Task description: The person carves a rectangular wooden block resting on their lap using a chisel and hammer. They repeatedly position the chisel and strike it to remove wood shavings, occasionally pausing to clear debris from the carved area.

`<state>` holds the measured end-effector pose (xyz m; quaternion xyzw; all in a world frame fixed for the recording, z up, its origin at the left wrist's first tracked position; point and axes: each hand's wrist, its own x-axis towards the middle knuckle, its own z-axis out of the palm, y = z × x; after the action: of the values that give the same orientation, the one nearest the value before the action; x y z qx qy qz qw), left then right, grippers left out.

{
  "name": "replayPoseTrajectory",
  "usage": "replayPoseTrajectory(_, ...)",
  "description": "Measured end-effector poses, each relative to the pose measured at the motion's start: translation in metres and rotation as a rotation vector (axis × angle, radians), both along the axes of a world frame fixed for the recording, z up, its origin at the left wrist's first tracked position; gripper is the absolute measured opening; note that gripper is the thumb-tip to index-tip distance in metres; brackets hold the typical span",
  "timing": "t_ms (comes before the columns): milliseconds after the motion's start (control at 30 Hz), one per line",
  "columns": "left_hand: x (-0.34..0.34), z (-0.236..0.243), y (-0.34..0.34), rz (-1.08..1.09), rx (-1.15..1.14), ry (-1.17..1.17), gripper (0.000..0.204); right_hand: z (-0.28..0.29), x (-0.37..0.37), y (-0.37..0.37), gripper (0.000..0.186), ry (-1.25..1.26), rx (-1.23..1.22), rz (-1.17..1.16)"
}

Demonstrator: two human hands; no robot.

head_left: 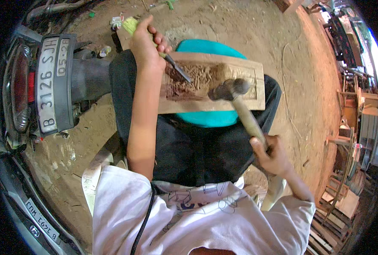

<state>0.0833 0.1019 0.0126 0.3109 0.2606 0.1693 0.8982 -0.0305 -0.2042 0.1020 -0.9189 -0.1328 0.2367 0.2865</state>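
My left hand [148, 42] is wrapped round the yellow handle of a chisel [176, 66], whose blade slants down to the right onto a carved wooden board [252, 97]. Loose shavings [197, 76] lie in the board's recessed middle. My right hand [265, 155] grips the wooden handle of a hammer [249, 121]; its dark head [227, 90] is over the board, right of the chisel tip, slightly blurred. The board lies across a round teal object [206, 119] between my knees, above my dark trousers.
Two parked motorbikes [23, 80] stand close at my left. Dirt ground [295, 63] surrounds me, with a thin cord or root and small litter on it. Stacks of wooden planks and timber frames [342, 199] line the far right. A pale seat edge [93, 174] shows beside me.
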Motion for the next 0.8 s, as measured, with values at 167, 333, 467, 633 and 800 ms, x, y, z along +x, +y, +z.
replayPoseTrajectory(167,-0.002,0.001,0.005,0.007,-0.029,-0.009,0.027,0.021,0.003,-0.014,0.036,-0.059,0.301,-0.183)
replayPoseTrajectory(333,0.0,0.005,-0.001,0.001,-0.023,-0.004,0.028,-0.031,-0.007,-0.014,0.038,0.192,0.157,-0.345)
replayPoseTrajectory(467,0.001,0.005,0.002,0.026,0.011,-0.003,0.027,-0.026,0.002,-0.018,0.039,0.298,0.163,-0.186)
replayPoseTrajectory(633,-0.004,0.002,0.004,0.037,0.004,-0.009,0.028,0.012,-0.001,-0.013,0.038,0.134,0.357,-0.256)
replayPoseTrajectory(800,-0.003,0.0,0.002,0.008,-0.03,-0.036,0.029,-0.026,-0.009,-0.02,0.04,0.243,0.377,-0.476)
